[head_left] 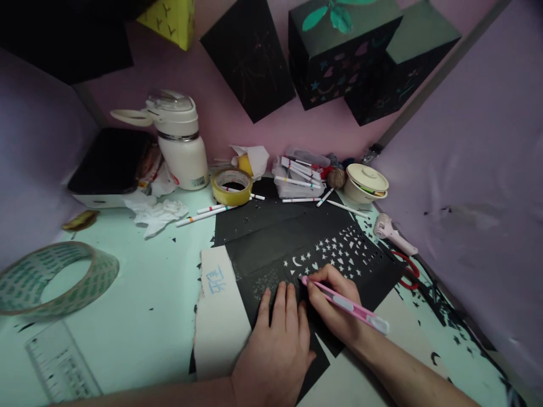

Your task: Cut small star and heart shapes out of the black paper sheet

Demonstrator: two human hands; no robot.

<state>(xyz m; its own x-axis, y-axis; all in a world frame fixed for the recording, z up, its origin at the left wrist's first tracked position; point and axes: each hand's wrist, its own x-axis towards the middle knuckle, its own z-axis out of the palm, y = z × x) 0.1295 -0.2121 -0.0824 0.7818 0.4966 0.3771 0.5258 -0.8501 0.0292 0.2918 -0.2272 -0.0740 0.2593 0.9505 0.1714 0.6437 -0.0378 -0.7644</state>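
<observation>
With right fingers (330,275) round a pink cutter (352,306), left fingers (279,308) spread flat, the black sheet (263,243) looks part-cut, pale outlines (266,282) seemingly uncut.

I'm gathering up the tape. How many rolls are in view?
2: a large roll at the picture's left edge, and a smaller yellow roll right of the white bottle. Others may be hidden.

The sheet (261,240) is kinda boxed in: tape ring (105,274) parked left, handled tool (396,234) right, while bottle (182,158), tape roll (231,198), marker pile (301,172) and lidded bowl (360,189) are strung along the back, left to right.
</observation>
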